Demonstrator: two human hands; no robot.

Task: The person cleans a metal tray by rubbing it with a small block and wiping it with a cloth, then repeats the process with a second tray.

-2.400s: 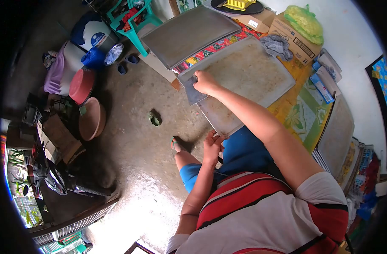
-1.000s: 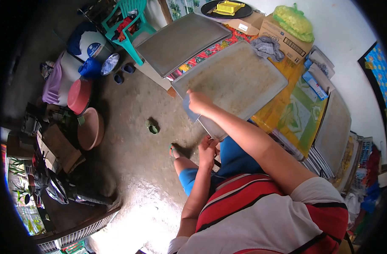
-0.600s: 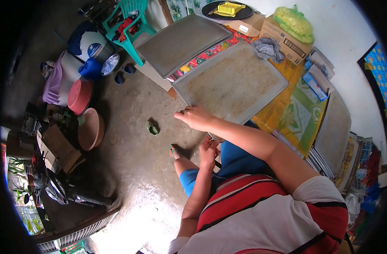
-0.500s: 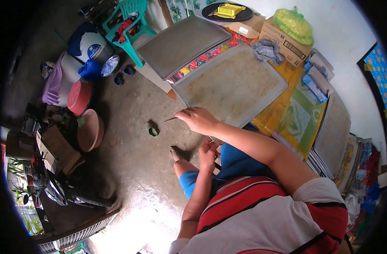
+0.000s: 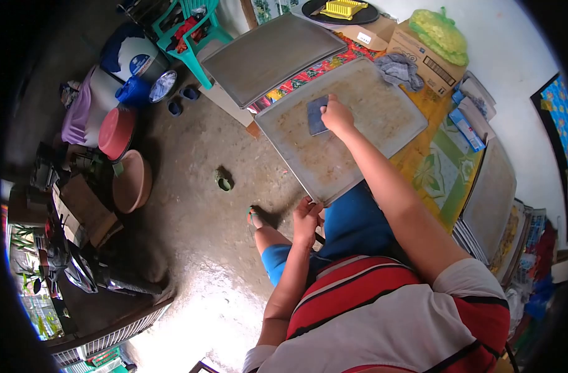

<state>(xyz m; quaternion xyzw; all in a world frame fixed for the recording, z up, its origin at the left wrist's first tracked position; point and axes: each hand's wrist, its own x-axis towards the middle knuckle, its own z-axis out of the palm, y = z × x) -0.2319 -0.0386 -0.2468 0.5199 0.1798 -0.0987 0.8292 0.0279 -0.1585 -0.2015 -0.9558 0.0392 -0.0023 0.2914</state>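
Observation:
My right hand (image 5: 337, 115) is closed on a flat, dark grey rectangular scraper (image 5: 317, 115), which lies against the upper middle of a metal baking tray (image 5: 383, 118). Brownish stains mark the tray's surface. At the tray's near corner, my left hand (image 5: 307, 214) grips the rim, thumb and fingers bent around it. A second, darker baking tray (image 5: 271, 59) lies just beyond on the table, apart from both hands.
A grey cloth (image 5: 400, 69) touches the far right of the stained tray. Behind it stands a cardboard box (image 5: 424, 59) with a green bag (image 5: 439, 37) on top. More trays (image 5: 489, 193) lean at the right. A green clog (image 5: 224, 181) lies on the floor.
My right hand has moved up and away from me, from beside the tray's near left edge onto its surface, with the scraper turned flat. My left hand stays at the corner.

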